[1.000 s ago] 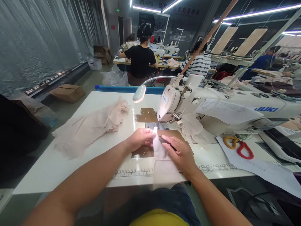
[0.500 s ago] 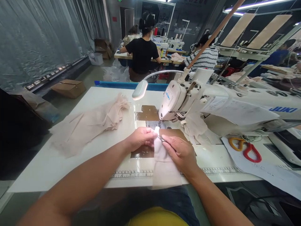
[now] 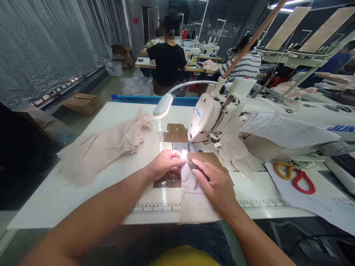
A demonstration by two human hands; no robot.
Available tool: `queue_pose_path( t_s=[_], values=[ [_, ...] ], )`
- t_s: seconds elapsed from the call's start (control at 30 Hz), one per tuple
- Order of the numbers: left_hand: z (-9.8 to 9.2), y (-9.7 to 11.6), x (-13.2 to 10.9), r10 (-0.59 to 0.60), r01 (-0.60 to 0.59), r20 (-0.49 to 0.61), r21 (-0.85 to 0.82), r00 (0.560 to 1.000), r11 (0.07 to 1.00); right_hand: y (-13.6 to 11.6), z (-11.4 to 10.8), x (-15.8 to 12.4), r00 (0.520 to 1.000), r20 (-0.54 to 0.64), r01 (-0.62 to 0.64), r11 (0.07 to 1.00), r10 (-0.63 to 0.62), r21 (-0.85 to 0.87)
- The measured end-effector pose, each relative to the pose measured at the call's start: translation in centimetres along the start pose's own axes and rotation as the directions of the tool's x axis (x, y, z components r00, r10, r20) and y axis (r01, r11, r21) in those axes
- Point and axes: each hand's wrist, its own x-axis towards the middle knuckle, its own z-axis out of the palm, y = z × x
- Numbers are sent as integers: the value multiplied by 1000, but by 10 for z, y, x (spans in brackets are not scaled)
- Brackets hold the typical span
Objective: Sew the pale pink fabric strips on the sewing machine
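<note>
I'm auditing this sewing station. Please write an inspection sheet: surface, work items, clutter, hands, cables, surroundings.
Surface: white table, ruler scale along its front edge.
Work items: pale cloth before the sewing machine, reaching the front edge.
Clutter: fabric pile, left; orange and red handles on paper, right.
Hands: left hand pinches the cloth; right hand holds a small dark tool, type unclear.
Cables: dark cable below the table, right.
Surroundings: people beyond; cardboard box on floor.

The cloth strip [image 3: 192,184] looks matt, the tabletop [image 3: 50,207] glossy, the scissor handles [image 3: 307,191] plastic.

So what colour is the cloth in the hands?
Pale pinkish cloth, best in the head view.
</note>
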Motion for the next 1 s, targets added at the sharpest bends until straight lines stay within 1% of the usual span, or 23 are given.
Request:
queue_pose_path(
  t_s=[0.2,0.3,0.43,0.63,0.73,0.93,1.0],
  values=[
    [2,2,-1,31,-32,-37,-9,999,999,-2,8,0,996,-21,-87,994,86,-59],
    [3,1,0,58,-59,-50,-6,997,998,-3,9,0,996,-26,-82,994,81,-68],
    [2,-1,1,81,-81,-57,3,995,997,-5,10,0,996,-3,-91,992,91,-88],
    [2,0,0,72,-72,-54,14,996,997,-4,15,-2,997,-55,-66,984,58,-163],
    [3,1,-1,65,-64,-51,14,997,998,-2,17,-3,996,-62,-74,979,63,-190],
    [4,1,-2,59,-59,-36,6,998,998,-3,14,-4,990,-89,-119,985,108,-128],
    [3,1,-1,62,-61,-32,3,998,998,-4,12,-5,991,-86,-116,988,107,-104]
  ],
)
